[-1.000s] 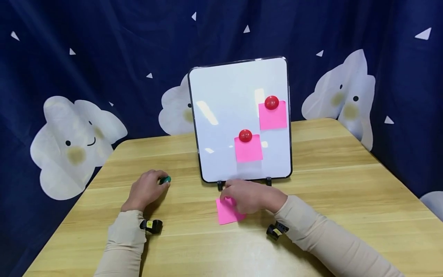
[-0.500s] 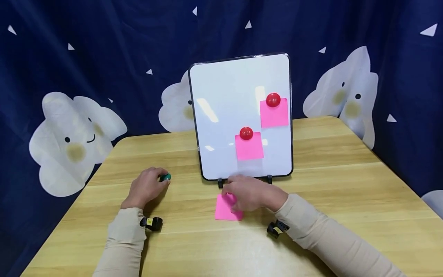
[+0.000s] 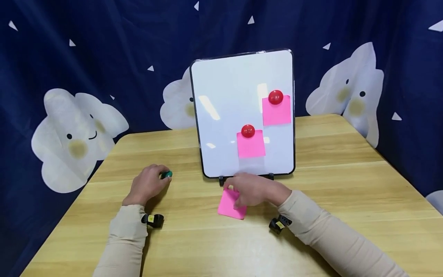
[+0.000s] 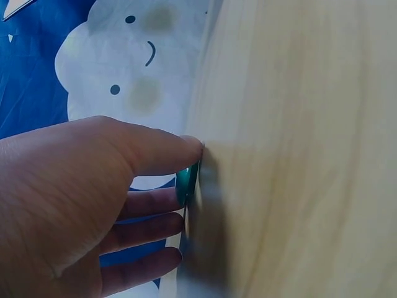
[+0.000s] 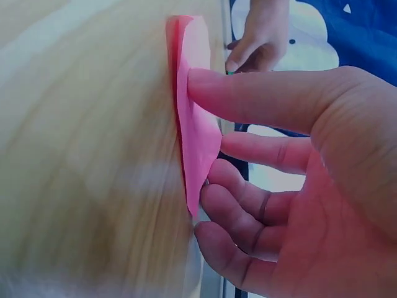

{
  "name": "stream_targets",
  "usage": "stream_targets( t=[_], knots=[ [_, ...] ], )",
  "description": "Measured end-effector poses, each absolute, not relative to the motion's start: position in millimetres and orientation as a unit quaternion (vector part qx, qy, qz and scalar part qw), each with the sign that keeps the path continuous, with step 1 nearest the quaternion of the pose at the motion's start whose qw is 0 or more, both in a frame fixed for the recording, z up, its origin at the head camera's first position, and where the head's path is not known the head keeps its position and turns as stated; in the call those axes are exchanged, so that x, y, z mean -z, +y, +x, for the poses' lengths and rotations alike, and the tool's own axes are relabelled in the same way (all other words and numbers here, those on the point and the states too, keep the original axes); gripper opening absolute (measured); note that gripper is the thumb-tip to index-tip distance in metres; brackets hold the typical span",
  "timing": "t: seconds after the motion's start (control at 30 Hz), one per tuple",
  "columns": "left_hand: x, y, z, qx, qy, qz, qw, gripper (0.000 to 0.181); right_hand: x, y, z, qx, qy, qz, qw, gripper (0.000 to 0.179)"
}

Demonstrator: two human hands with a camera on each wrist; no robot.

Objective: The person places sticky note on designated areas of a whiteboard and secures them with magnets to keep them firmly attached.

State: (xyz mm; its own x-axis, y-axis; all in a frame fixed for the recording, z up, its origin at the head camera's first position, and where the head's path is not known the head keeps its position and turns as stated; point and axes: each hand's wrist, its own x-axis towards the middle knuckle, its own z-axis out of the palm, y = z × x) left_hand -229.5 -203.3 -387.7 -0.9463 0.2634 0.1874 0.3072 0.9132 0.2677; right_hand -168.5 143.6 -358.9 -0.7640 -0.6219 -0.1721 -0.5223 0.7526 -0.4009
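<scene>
On the table's left side, my left hand [image 3: 148,185] pinches a small round green magnet [image 3: 167,174] between thumb and fingertips. The left wrist view shows the magnet [image 4: 186,181] standing out under the thumb, right at the tabletop. My right hand [image 3: 254,189] holds a pink sticky note [image 3: 228,206] in front of the whiteboard [image 3: 225,96]. In the right wrist view the thumb presses on the note [image 5: 195,118], which bows a little, while the fingertips sit along its other edge.
Two pink notes hang on the board, the upper under a red magnet [image 3: 275,97], the lower under another red magnet [image 3: 248,131]. Black stand feet [image 3: 221,181] hold the board on the wooden table [image 3: 194,238]. A dark blue cloud-print curtain [image 3: 114,30] surrounds the back.
The pink note under my right hand has turned slightly, its lower edge now slanting down to the right. My left hand keeps its pinch on the green magnet. The head view has tilted down slightly.
</scene>
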Motion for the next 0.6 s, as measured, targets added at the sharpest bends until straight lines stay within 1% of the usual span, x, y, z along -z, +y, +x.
stream_targets(
  t=[0.13, 0.17, 0.3, 0.37, 0.6],
  knots=[
    [387.2, -203.2, -229.0, 0.149, -0.975, -0.147, 0.076, 0.027, 360.6, 142.6, -169.8, 0.169, 0.925, -0.307, 0.146, 0.051],
    [387.2, -203.4, -228.7, 0.149, -0.975, -0.148, 0.076, 0.027, 360.8, 142.0, -169.8, 0.166, 0.926, -0.308, 0.142, 0.047],
    [387.7, -204.5, -227.2, 0.149, -0.975, -0.149, 0.076, 0.027, 363.6, 139.3, -169.5, 0.149, 0.932, -0.308, 0.120, 0.023],
    [387.5, -204.7, -226.9, 0.149, -0.974, -0.150, 0.078, 0.027, 364.4, 138.3, -169.2, 0.140, 0.935, -0.307, 0.108, 0.016],
    [387.2, -203.4, -227.6, 0.152, -0.972, -0.152, 0.095, 0.023, 363.6, 137.8, -168.8, 0.134, 0.938, -0.307, 0.088, 0.015]
  ],
)
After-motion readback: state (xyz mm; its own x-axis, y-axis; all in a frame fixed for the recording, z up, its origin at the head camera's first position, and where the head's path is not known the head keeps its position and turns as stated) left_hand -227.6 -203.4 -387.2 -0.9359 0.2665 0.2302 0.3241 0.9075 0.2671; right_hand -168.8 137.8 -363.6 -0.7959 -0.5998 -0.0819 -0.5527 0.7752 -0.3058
